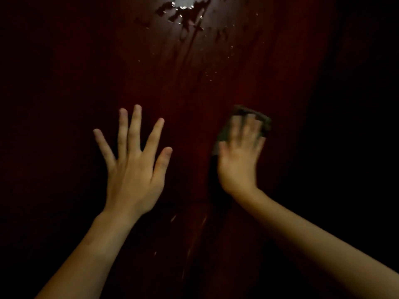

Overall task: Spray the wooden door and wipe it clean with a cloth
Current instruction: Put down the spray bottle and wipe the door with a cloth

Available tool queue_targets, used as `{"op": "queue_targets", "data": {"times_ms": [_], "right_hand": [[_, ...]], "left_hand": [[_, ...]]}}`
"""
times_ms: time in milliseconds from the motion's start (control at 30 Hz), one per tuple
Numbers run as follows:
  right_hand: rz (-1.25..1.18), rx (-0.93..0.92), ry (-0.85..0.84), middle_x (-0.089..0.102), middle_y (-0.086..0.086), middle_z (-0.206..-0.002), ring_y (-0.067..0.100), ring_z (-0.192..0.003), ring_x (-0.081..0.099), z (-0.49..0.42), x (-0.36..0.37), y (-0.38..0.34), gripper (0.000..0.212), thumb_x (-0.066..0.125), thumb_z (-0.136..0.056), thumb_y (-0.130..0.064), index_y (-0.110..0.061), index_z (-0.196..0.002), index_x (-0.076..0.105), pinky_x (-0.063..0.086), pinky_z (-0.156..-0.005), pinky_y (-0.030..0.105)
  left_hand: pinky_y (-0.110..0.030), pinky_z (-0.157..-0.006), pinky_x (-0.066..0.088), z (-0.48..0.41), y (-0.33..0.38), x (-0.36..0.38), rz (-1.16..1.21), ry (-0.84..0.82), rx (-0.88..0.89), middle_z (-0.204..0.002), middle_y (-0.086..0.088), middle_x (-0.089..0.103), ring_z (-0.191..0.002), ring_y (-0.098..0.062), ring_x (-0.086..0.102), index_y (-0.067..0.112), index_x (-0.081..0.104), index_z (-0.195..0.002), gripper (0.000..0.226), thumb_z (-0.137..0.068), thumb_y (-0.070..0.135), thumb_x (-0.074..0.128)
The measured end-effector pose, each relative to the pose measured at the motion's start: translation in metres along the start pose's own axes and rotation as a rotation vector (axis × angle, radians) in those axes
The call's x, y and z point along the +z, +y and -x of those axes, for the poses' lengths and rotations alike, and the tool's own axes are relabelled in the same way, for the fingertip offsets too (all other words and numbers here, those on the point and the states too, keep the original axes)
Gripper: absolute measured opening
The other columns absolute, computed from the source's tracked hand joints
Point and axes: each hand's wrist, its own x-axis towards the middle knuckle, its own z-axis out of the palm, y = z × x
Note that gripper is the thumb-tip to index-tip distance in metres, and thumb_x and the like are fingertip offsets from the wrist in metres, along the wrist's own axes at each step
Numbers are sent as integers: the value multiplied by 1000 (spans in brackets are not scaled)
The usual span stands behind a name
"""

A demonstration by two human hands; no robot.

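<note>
The wooden door (194, 93) fills the view and faces the camera. It is dark red-brown with a dull sheen, and its edges fade into shadow on both sides. Its grain runs up and down the frame, which suggests the long axis stands upright, though no top or bottom edge shows.

High on the door is a wet patch (183, 11) of spray, bright with glare and ragged in outline. Thin runs trail straight down from it, and scattered droplets (211, 76) lie below it and to its right.

Well below the wet patch and a little to its right, a small dark cloth (265, 124) lies flat against the wood. The right hand (239, 156) presses on it with fingers laid out straight over the fabric rather than curled round it. The cloth shows above the fingertips and beside the thumb. This hand is blurred, so finer detail is lost.

Below the wet patch and to its left, the left hand (133, 167) is open with fingers spread wide and pointing up, its palm toward the door. It holds nothing. Both forearms are bare. Far below the wet patch, between the forearms, are a few faint pale streaks (172, 217).
</note>
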Motion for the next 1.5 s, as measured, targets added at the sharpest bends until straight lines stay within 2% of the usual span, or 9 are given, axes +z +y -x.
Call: {"op": "queue_targets", "data": {"times_ms": [133,267,400,533,700,1000,1100,1233,1500], "right_hand": [[136,-584,-64,-10,3,-169,27,-157,-11,35,9,-33,65,32,-105,-51,-34,-160,1,0,-124,60],[89,-366,10,-2,3,-171,24,-158,-8,16,8,14,63,33,-105,-49,-33,-161,9,2,-125,56],[-86,46,29,-18,2,-170,21,-155,-21,17,15,98,63,22,-107,-46,-31,-161,-5,-4,-126,56],[-121,190,-90,-32,-4,-165,18,-153,-28,98,44,158,64,13,-106,-50,-39,-152,-30,5,-125,58],[-118,230,-293,-46,-6,-157,16,-148,-39,153,62,172,67,10,-103,-53,-43,-142,-45,4,-126,57],[-131,15,69,-19,9,-169,27,-155,-22,23,23,129,65,22,-108,-42,-19,-162,-4,-11,-125,54],[-9,-63,-181,-24,12,-167,33,-155,-21,124,61,160,68,17,-107,-46,-18,-160,-16,-1,-123,62],[111,-145,-398,-40,2,-161,25,-153,-28,179,75,203,68,5,-105,-57,-30,-152,-34,3,-120,59],[-80,31,-7,-15,17,-168,33,-155,-20,61,42,148,66,27,-108,-40,-15,-162,-3,-8,-124,58]], "left_hand": [[-65,-122,-16,-2,17,9,10,1,44,-176,-5,-8,-161,-21,-19,27,23,-165,67,-107,58,11],[-66,-119,-18,-2,31,24,8,-7,57,-176,-4,-9,-160,-21,-20,27,22,-166,66,-107,58,13],[-69,-120,-15,10,41,44,22,-36,77,-176,-4,-9,-161,-25,-17,27,19,-166,67,-107,57,17],[-79,-119,-1,21,37,61,-63,-22,120,-176,-7,-4,-162,-29,-9,23,28,-164,68,-103,53,30],[-81,-115,18,18,27,77,-30,15,148,-176,-2,-12,-162,-28,-13,38,4,-165,80,-98,57,42],[-77,-119,9,12,25,86,-44,33,163,-171,-28,6,-154,-60,6,17,14,-166,75,-107,64,16],[-78,-119,9,13,23,83,-66,9,157,-172,-27,4,-154,-59,5,19,14,-166,75,-107,64,14],[-79,-118,13,18,26,80,-16,25,145,-174,1,-19,-161,-35,-12,47,-6,-162,66,-103,68,16],[-71,-122,-7,23,35,57,-91,-21,165,-176,-9,-7,-162,-33,-9,26,21,-165,65,-108,57,24]]}}
